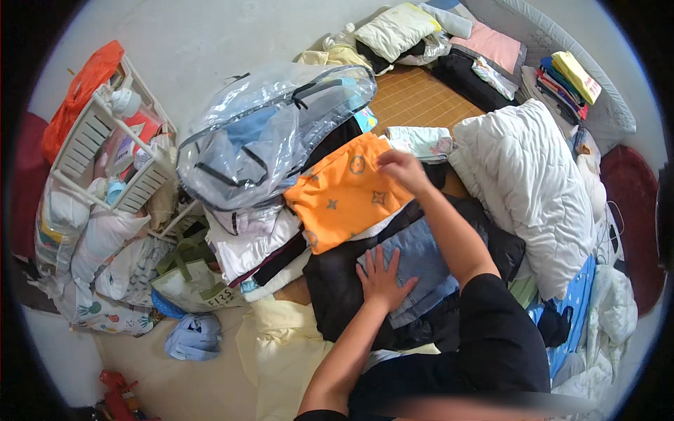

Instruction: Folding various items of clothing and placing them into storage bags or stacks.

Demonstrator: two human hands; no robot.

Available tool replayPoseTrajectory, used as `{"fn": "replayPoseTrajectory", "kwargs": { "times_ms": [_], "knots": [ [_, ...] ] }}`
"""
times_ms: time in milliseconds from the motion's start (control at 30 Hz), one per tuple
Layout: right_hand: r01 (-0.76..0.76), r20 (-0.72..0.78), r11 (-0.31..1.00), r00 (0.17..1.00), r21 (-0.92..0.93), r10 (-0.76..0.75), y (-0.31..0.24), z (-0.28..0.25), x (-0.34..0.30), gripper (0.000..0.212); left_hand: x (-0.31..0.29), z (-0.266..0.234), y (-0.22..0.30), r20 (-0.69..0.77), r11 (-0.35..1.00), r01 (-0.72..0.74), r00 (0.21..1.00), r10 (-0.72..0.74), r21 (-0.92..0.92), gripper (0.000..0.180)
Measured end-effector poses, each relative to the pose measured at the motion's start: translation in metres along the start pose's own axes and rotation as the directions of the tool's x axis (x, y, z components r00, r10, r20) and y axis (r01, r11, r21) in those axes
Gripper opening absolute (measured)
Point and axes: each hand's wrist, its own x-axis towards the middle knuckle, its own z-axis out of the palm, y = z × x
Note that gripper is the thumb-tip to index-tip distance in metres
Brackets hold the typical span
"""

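Cloth, orange, grey-patterned, folded.
It is touched by the right hand, whose grip cannot be told; denim is pressed by the left hand, spread.

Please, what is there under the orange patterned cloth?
A strip of white fabric shows along the lower right edge of the orange cloth. Whatever else lies beneath is covered, so I cannot tell.
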Motion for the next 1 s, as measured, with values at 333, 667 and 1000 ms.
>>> {"fn": "replayPoseTrajectory", "kwargs": {
  "times_ms": [333,667,1000],
  "knots": [
    [-0.251,-0.282,0.486,0.959,-0.837,0.01,0.163,-0.106,0.051,0.052,0.032,0.051,-0.021,0.03,1.0,0.002,1.0,-0.002,-0.013,0.09],
    [-0.469,-0.446,0.416,0.881,-0.779,0.158,0.196,-0.083,0.087,0.025,0.036,0.056,-0.03,-0.044,0.991,-0.082,0.996,0.078,-0.109,0.089],
    [-0.063,-0.27,0.558,0.827,0.827,0.493,0.145,-0.155,0.073,0.025,0.038,0.054,-0.029,-0.019,0.999,-0.037,0.999,0.036,-0.037,0.089]
  ]
}}
